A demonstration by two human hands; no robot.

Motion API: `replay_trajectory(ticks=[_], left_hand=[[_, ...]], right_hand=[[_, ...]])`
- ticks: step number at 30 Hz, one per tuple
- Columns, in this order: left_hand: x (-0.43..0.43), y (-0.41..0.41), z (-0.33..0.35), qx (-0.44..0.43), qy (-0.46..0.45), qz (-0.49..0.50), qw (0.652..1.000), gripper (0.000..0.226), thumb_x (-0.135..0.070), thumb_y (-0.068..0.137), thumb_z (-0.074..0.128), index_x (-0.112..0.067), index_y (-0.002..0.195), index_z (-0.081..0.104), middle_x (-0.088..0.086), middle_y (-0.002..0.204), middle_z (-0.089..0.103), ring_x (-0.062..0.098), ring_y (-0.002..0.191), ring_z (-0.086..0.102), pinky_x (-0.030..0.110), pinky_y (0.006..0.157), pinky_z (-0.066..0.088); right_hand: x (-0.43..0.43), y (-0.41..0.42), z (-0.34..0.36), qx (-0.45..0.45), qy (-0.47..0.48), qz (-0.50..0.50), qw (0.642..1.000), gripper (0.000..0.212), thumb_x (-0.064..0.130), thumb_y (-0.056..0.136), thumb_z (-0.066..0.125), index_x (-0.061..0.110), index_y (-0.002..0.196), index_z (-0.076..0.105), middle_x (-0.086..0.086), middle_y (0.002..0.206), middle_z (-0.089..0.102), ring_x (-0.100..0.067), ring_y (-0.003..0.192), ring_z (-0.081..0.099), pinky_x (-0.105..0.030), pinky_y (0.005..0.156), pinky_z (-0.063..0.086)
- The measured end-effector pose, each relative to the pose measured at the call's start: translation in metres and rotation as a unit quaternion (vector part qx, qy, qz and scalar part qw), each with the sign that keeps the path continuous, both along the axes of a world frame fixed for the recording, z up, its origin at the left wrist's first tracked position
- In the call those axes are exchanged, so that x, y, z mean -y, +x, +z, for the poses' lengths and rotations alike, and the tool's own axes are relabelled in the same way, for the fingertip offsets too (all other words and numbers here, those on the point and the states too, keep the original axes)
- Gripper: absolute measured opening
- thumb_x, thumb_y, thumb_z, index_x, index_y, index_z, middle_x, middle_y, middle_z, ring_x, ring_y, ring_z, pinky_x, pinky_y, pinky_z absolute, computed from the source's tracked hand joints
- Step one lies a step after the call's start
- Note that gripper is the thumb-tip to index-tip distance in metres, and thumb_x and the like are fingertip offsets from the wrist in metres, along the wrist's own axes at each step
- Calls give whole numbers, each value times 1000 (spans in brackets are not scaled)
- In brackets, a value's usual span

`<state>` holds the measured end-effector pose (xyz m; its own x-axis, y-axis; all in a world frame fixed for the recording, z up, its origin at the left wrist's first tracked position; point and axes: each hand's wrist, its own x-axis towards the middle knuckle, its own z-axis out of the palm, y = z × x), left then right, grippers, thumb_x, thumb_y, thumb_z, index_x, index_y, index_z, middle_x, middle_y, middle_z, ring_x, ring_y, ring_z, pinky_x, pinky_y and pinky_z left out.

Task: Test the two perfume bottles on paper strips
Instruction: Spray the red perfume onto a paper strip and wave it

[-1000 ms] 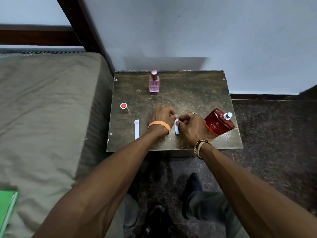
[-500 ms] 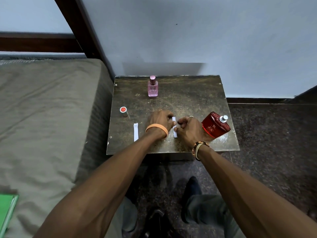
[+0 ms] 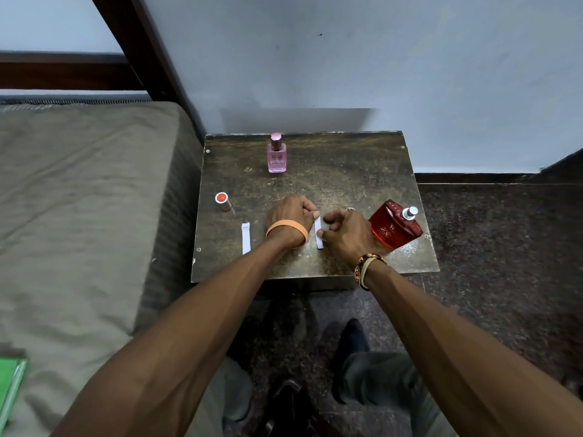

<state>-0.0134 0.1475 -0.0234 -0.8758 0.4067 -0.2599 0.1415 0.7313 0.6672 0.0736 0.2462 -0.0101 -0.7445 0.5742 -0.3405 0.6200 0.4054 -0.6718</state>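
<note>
**Both hands on one strip, mid-table**

The grey-green mattress (image 3: 79, 200) fills your 9 o'clock side, right up against the dark, scuffed table (image 3: 347, 171) in front of you.

Your left hand (image 3: 288, 216) sits at the table's centre with an orange band on the wrist, fingers curled, their tips closed on the far end of the paper strip (image 3: 318, 238). Your right hand (image 3: 345, 233) comes in from 5 o'clock, fingers tucked too, thumb pressed onto the same strip halfway along. So both grips are clamped on that paper, which lies flat between your two hands.

At 3 o'clock, just beside your right hand, the red perfume bottle (image 3: 391, 230) is tilted over, its silver sprayer bare and pointing towards 2 o'clock. Over at 11 o'clock, well apart, the pink perfume bottle (image 3: 277, 154) stands upright with its cap on.

The second strip (image 3: 245, 238) lies flat at 8 o'clock, near your left wrist. At 9 o'clock a small red-topped cap (image 3: 222, 200) stands alone.
</note>
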Motion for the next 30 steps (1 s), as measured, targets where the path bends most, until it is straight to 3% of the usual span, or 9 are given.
replay_trajectory(ticks=[6,11,14,17,20,24,26,30], left_hand=[[7,0,14,78,103,-24,991,10,-16,83,68,-21,76,63,-5,73,63,11,71,58,27,69,47],[12,7,50,139,212,14,967,8,-6,82,70,-11,83,63,6,76,64,18,70,61,35,72,54],[13,14,72,193,237,22,952,11,-7,84,69,-2,93,66,8,75,67,15,65,62,27,64,53],[8,21,92,197,256,47,945,4,-9,84,68,-7,80,68,5,70,67,13,61,61,24,63,51],[1,27,108,200,273,67,939,10,-8,82,70,-12,74,68,7,71,68,18,65,63,34,73,55],[-10,37,125,200,294,75,932,11,-10,85,68,-13,75,66,6,73,67,18,68,62,32,73,54],[-15,39,130,185,296,90,933,12,-12,87,66,-14,75,65,5,75,67,19,71,62,30,69,52],[-21,37,131,207,322,130,914,16,-11,91,59,-14,76,58,5,76,67,16,69,66,27,62,53]], right_hand=[[7,6,8,-62,-37,-36,997,19,36,84,73,19,92,72,6,79,71,-10,73,67,-27,64,49],[14,12,30,-91,-83,-39,992,12,27,89,70,19,81,75,5,74,72,-11,69,67,-29,62,51],[14,17,48,-109,-113,-51,986,12,26,88,71,17,81,76,1,76,74,-14,71,69,-32,65,54],[12,23,70,-135,-114,-44,983,13,26,88,72,15,82,77,2,75,75,-12,70,69,-26,63,53],[9,29,90,-156,-112,-55,980,12,21,88,71,12,83,77,1,75,74,-7,64,64,-21,58,46],[1,38,109,-180,-114,-61,975,13,21,87,72,10,91,77,-1,79,74,-7,67,66,-24,62,51],[-3,42,116,-197,-87,-68,974,19,26,84,76,12,98,76,1,85,74,-8,77,69,-27,71,57],[-19,50,124,-235,62,-113,963,36,36,75,82,20,105,73,8,84,70,-7,78,67,-29,76,58]])
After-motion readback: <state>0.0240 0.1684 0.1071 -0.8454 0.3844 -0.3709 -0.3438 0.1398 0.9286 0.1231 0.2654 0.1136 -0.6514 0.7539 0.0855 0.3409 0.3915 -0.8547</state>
